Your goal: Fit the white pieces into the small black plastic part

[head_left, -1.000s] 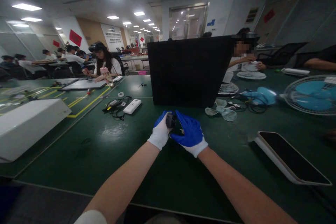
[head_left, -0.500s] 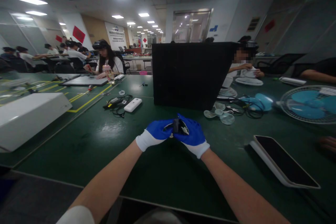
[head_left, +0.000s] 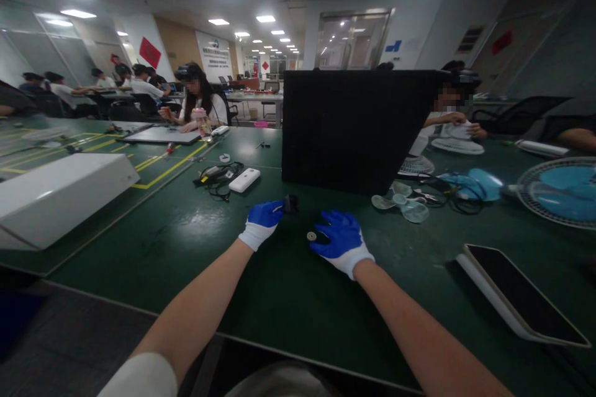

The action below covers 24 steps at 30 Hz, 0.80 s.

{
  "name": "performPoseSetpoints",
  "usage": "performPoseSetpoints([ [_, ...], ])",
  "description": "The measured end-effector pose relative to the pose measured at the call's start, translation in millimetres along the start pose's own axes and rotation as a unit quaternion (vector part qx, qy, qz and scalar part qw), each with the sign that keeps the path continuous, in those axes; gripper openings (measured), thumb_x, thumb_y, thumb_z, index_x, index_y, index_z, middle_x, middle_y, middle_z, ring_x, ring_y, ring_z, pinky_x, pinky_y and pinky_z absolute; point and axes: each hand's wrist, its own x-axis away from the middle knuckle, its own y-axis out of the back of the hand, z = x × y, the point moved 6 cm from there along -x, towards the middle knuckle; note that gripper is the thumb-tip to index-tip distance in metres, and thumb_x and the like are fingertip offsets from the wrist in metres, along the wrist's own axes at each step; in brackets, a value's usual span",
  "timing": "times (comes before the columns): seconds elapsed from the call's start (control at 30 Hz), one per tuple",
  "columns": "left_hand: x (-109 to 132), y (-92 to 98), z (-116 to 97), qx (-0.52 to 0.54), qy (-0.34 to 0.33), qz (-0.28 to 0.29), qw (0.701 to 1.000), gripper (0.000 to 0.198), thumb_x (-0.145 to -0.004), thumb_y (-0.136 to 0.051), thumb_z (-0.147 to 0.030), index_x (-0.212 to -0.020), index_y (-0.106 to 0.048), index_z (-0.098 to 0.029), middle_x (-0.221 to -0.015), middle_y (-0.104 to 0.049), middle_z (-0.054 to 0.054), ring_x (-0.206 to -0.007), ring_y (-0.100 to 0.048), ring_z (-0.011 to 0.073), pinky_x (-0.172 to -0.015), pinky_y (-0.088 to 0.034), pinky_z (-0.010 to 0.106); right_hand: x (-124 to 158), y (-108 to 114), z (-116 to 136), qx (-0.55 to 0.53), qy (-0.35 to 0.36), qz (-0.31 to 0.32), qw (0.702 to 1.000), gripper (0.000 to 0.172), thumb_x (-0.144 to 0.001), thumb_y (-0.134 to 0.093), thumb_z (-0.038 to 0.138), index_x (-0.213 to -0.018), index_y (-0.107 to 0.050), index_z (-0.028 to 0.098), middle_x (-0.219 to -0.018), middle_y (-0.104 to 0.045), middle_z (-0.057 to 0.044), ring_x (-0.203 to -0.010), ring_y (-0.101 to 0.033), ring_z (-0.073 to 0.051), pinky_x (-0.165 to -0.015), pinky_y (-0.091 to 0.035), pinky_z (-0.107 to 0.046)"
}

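Observation:
My left hand (head_left: 265, 218), in a blue and white glove, is closed on a small black part (head_left: 291, 204) just in front of the large black panel. To its right, my right hand (head_left: 341, 239) has its gloved fingers spread, with nothing held between them. A small round metallic piece (head_left: 311, 236) lies by the thumb of my right hand; whether they touch is unclear.
The black panel (head_left: 354, 130) stands upright ahead. Left are a white device (head_left: 244, 180), cables (head_left: 218, 177) and a white casing (head_left: 65, 195). Right are a clear fan blade (head_left: 399, 200), a tablet-like device (head_left: 521, 291) and a fan grille (head_left: 563, 189). People sit across the table.
My hands have parted. The black part has gone left with my left hand, my right hand has opened, and the round piece now shows between them. The view has shifted slightly.

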Motion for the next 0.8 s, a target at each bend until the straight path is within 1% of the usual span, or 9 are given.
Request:
performPoseSetpoints([
  [0.1, -1, -15.2, 7, -0.034, -0.01, 0.042, 0.998, 0.031, -0.09, -0.06, -0.019, -0.116, -0.077, -0.024, -0.116, -0.077, 0.007, -0.111, -0.071, 0.0234, -0.104, -0.052, 0.036, -5, -9, 9, 0.019, -0.025, 0.056, 0.998, 0.065, -0.087, -0.056, 0.068, -0.134, -0.067, 0.026, -0.158, -0.047, -0.011, -0.15, -0.032, -0.037, -0.122, -0.007, -0.06],
  [0.2, 1, -24.6, 7, -0.039, -0.025, 0.066, 0.997, 0.033, -0.092, -0.058, -0.018, -0.119, -0.075, -0.023, -0.121, -0.076, 0.006, -0.114, -0.07, 0.0215, -0.105, -0.053, 0.034, -10, -13, 14, 0.006, -0.043, 0.087, 0.995, 0.054, -0.091, -0.052, 0.061, -0.132, -0.069, 0.029, -0.157, -0.049, -0.007, -0.15, -0.032, -0.036, -0.122, -0.005, -0.06],
  [0.27, 3, -27.9, 3, -0.051, -0.045, 0.083, 0.994, 0.032, -0.093, -0.057, -0.019, -0.119, -0.075, -0.023, -0.121, -0.076, 0.006, -0.114, -0.071, 0.0219, -0.105, -0.053, 0.035, -12, -13, 14, -0.016, -0.046, 0.086, 0.995, 0.046, -0.092, -0.054, 0.057, -0.122, -0.074, 0.029, -0.154, -0.052, -0.005, -0.149, -0.034, -0.035, -0.122, -0.007, -0.06],
  [0.4, 7, -30.9, -3, -0.07, -0.073, 0.112, 0.989, 0.031, -0.094, -0.056, -0.021, -0.117, -0.076, -0.024, -0.12, -0.076, 0.006, -0.113, -0.071, 0.0228, -0.105, -0.054, 0.037, -11, -5, 3, -0.075, -0.051, 0.013, 0.996, 0.021, -0.087, -0.064, 0.039, -0.095, -0.078, 0.026, -0.139, -0.066, -0.005, -0.141, -0.046, -0.033, -0.121, -0.018, -0.059],
  [0.5, 8, -31.7, -3, -0.066, -0.072, 0.115, 0.989, 0.032, -0.093, -0.057, -0.021, -0.119, -0.076, -0.025, -0.119, -0.077, 0.005, -0.111, -0.072, 0.0231, -0.103, -0.054, 0.037, -6, 11, -7, -0.15, -0.038, -0.099, 0.983, 0.017, -0.088, -0.064, 0.032, -0.093, -0.078, 0.023, -0.129, -0.071, -0.008, -0.134, -0.054, -0.031, -0.117, -0.03, -0.056],
  [0.57, 9, -32.8, -5, -0.06, -0.08, 0.12, 0.988, 0.032, -0.093, -0.057, -0.022, -0.118, -0.076, -0.025, -0.117, -0.077, 0.004, -0.109, -0.072, 0.0235, -0.103, -0.054, 0.038, -2, 20, -10, -0.207, -0.029, -0.157, 0.965, 0.02, -0.091, -0.062, 0.035, -0.097, -0.078, 0.024, -0.133, -0.069, -0.007, -0.134, -0.054, -0.03, -0.115, -0.035, -0.056],
  [0.63, 12, -34.8, -10, -0.043, -0.093, 0.134, 0.986, 0.031, -0.094, -0.056, -0.024, -0.116, -0.077, -0.026, -0.115, -0.078, 0.003, -0.108, -0.073, 0.0229, -0.103, -0.054, 0.037, -1, 23, -7, -0.251, -0.03, -0.173, 0.952, 0.023, -0.092, -0.062, 0.039, -0.099, -0.079, 0.026, -0.142, -0.063, -0.006, -0.138, -0.051, -0.031, -0.115, -0.037, -0.057],
  [0.7, 15, -36.4, -15, -0.018, -0.105, 0.143, 0.984, 0.029, -0.095, -0.056, -0.026, -0.114, -0.077, -0.027, -0.115, -0.078, 0.002, -0.106, -0.073, 0.0223, -0.102, -0.054, 0.036, -2, 19, 0, -0.274, -0.03, -0.155, 0.949, 0.024, -0.092, -0.062, 0.043, -0.1, -0.079, 0.027, -0.148, -0.058, -0.005, -0.14, -0.048, -0.031, -0.116, -0.036, -0.058],
  [0.8, 20, -37.6, -22, 0.01, -0.112, 0.141, 0.984, 0.028, -0.094, -0.056, -0.026, -0.111, -0.078, -0.025, -0.111, -0.079, 0.003, -0.104, -0.073, 0.0227, -0.1, -0.054, 0.037, -4, 10, 10, -0.288, -0.025, -0.126, 0.949, 0.027, -0.093, -0.061, 0.04, -0.11, -0.078, 0.027, -0.146, -0.06, -0.006, -0.14, -0.049, -0.03, -0.117, -0.036, -0.056],
])
